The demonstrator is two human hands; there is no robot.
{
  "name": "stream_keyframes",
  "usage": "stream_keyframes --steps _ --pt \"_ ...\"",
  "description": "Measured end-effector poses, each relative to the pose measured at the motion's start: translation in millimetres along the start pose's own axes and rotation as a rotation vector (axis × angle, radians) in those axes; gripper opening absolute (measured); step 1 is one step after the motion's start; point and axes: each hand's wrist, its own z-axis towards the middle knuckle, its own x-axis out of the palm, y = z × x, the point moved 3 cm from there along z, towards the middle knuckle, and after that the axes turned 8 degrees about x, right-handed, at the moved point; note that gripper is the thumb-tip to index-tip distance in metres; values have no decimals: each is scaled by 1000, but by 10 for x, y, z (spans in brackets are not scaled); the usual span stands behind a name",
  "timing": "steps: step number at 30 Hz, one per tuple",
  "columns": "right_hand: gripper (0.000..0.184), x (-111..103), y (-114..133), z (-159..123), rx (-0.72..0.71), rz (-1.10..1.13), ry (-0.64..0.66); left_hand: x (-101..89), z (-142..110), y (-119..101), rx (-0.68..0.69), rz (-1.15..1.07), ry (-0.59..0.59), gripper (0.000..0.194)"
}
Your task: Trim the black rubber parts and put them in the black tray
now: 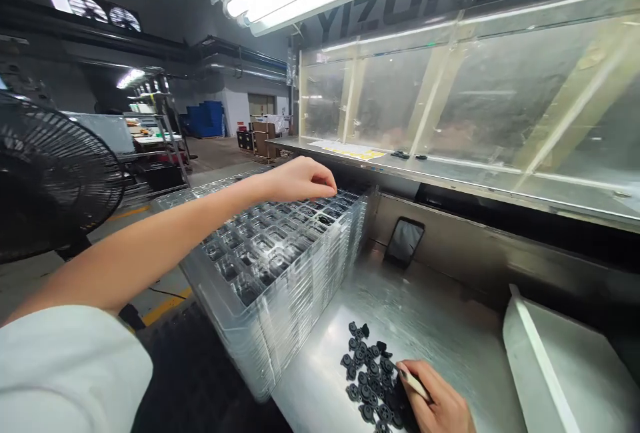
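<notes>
My left hand (305,181) is stretched over the far end of a tall stack of clear plastic trays (305,326) with square pockets. Its thumb and fingers are pinched together; whatever lies between them is hidden. A small dark part (324,219) shows in a pocket near that hand. At the lower right, my right hand (443,401) is closed around a slim, pale-handled tool (415,383), its exact kind unclear. The tool's dark end reaches the edge of a pile of small black round plastic parts (367,373) on the metal worktop (425,313).
A phone (405,241) leans against the back wall of the worktop. To the right stands a white bin (560,359). Above runs a metal ledge (460,183) with papers and several small black parts. A large black fan (50,173) is at far left.
</notes>
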Motion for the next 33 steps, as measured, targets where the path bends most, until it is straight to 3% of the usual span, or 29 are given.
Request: stream_keyframes --steps 6,9,12,16,20,23,25,29,33 --pt "30 4 365 -21 93 -19 -50 -54 265 -821 267 157 -192 36" --pt "24 -14 347 -21 130 -114 -81 47 480 -1306 372 229 -253 44" --pt "16 -28 246 -47 191 -159 -95 279 764 -1829 547 269 -245 46" --pt "15 -16 220 -96 211 -210 -95 943 1233 -2488 752 293 -92 26" --pt "14 -23 256 -114 186 -251 -82 1939 1720 -2944 885 316 71 24" --pt "13 -35 253 -113 169 -283 -78 2679 2025 -3174 867 296 131 28" --pt "14 -19 232 -109 142 -296 -73 3067 2174 -3292 799 277 147 37" --pt "18 73 140 -106 131 -296 -68 3532 2332 -3448 738 250 172 51" --pt "21 128 89 -122 147 -273 -63 3759 2534 -3474 721 252 171 38"
